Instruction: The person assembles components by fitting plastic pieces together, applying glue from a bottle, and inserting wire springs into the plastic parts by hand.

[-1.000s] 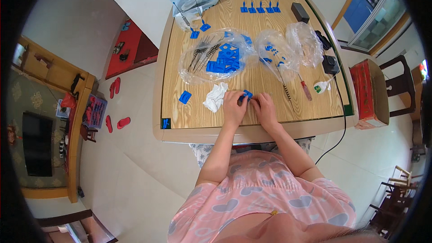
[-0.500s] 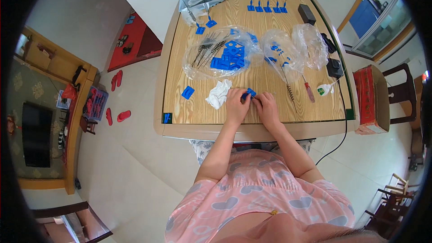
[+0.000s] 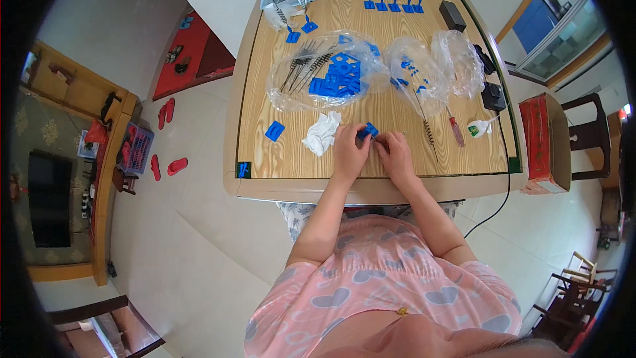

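Note:
Close to the table's front edge, my left hand (image 3: 350, 154) pinches a small blue plastic piece (image 3: 368, 131) between thumb and fingers. Right beside it my right hand (image 3: 395, 156) is closed, its fingertips near the piece; what they grip is too small to make out. A crumpled white cloth or tissue (image 3: 322, 134) lies just left of my left hand. Farther left is a loose blue plastic piece (image 3: 275, 131). To the right of my hands lie a thin rod with a black spring (image 3: 429, 134) and a screwdriver with a red handle (image 3: 456, 132).
Beyond my hands, a clear bag (image 3: 281, 93) holds blue plates and spring rods; another clear bag (image 3: 424, 86) holds small blue parts. Several spring rods on blue bases (image 3: 395, 8) stand at the far edge. A black box (image 3: 452, 16) and white plug socket (image 3: 478, 128) sit right.
The view has shifted slightly. My hands stay together at nearly the same place, with the blue piece turned a little between the left fingers.

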Action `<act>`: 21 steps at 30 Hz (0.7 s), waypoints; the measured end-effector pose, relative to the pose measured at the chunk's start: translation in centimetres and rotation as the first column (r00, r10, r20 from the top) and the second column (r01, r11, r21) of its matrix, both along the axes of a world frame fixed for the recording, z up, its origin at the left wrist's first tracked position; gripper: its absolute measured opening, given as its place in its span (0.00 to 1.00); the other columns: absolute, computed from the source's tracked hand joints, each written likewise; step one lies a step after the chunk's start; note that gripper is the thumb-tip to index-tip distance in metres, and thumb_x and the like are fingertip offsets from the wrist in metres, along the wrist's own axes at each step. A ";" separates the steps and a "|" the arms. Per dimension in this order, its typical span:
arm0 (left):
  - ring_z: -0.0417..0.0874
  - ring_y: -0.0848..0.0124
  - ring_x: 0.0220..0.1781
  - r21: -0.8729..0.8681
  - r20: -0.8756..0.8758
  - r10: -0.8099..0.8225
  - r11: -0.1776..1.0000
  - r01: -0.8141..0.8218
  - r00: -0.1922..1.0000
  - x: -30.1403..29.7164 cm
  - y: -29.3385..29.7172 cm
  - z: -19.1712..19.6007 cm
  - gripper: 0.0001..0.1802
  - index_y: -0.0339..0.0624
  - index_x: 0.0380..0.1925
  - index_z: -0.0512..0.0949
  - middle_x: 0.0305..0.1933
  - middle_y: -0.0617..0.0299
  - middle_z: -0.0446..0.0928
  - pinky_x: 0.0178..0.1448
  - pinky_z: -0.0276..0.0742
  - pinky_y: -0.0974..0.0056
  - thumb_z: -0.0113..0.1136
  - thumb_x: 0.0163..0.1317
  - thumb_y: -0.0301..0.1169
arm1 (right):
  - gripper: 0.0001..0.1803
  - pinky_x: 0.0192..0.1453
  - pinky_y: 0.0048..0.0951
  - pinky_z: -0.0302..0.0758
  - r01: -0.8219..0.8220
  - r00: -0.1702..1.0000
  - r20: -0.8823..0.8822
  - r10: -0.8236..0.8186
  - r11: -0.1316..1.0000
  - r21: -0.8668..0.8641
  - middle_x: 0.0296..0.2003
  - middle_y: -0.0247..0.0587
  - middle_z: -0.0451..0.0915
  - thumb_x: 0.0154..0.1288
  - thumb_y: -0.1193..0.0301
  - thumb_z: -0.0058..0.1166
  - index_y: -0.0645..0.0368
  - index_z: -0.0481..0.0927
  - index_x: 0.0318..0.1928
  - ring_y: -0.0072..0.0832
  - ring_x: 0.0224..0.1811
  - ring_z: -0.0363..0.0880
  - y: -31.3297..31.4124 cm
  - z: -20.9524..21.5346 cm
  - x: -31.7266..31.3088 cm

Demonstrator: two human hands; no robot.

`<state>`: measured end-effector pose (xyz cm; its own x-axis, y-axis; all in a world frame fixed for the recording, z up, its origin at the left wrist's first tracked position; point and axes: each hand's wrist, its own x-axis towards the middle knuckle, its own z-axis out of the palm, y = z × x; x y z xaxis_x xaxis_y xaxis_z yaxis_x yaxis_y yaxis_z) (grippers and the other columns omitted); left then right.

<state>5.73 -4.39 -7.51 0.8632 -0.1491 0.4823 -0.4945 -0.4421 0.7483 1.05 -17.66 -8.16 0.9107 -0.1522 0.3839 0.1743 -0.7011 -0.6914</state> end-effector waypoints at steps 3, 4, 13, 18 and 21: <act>0.76 0.57 0.43 -0.003 0.003 0.000 1.000 0.000 1.000 0.1 0.0 -0.3 0.13 0.40 0.38 0.77 0.37 0.55 0.77 0.47 0.72 0.58 0.63 0.50 0.24 | 0.08 0.39 0.34 0.72 0.018 0.999 0.029 -0.017 1.000 -0.016 0.31 0.44 0.74 0.55 0.77 0.59 0.62 0.76 0.36 0.38 0.34 0.74 0.1 0.2 0.3; 0.76 0.57 0.43 -0.016 0.018 0.005 1.000 -0.005 1.000 0.1 0.1 -0.3 0.13 0.40 0.38 0.77 0.37 0.54 0.77 0.46 0.72 0.58 0.63 0.50 0.24 | 0.07 0.41 0.37 0.72 0.018 0.999 -0.034 -0.016 0.998 0.057 0.32 0.46 0.74 0.56 0.77 0.57 0.63 0.76 0.36 0.41 0.37 0.74 0.4 0.7 0.1; 0.76 0.57 0.42 -0.017 0.016 -0.012 1.000 0.012 1.000 0.0 0.1 -0.4 0.14 0.40 0.39 0.76 0.35 0.56 0.77 0.47 0.72 0.58 0.62 0.50 0.22 | 0.05 0.42 0.40 0.71 0.016 1.000 -0.020 -0.015 1.000 0.022 0.33 0.50 0.75 0.59 0.75 0.54 0.64 0.77 0.36 0.46 0.37 0.74 0.0 0.9 0.1; 0.76 0.57 0.41 0.005 0.020 -0.022 1.000 0.022 1.000 0.1 0.1 -0.4 0.13 0.41 0.37 0.77 0.34 0.56 0.77 0.46 0.71 0.57 0.61 0.49 0.22 | 0.06 0.44 0.43 0.71 -0.014 0.997 -0.079 0.013 1.000 -0.018 0.33 0.51 0.75 0.60 0.74 0.53 0.64 0.78 0.35 0.48 0.38 0.73 -0.8 1.3 0.6; 0.76 0.56 0.41 0.041 0.046 -0.038 0.999 0.036 0.998 0.3 0.3 -0.8 0.12 0.41 0.36 0.77 0.34 0.56 0.77 0.45 0.71 0.57 0.61 0.49 0.21 | 0.06 0.44 0.43 0.71 -0.035 0.994 -0.105 0.029 0.998 -0.053 0.32 0.50 0.75 0.60 0.74 0.53 0.64 0.78 0.35 0.48 0.39 0.74 -0.8 1.5 0.9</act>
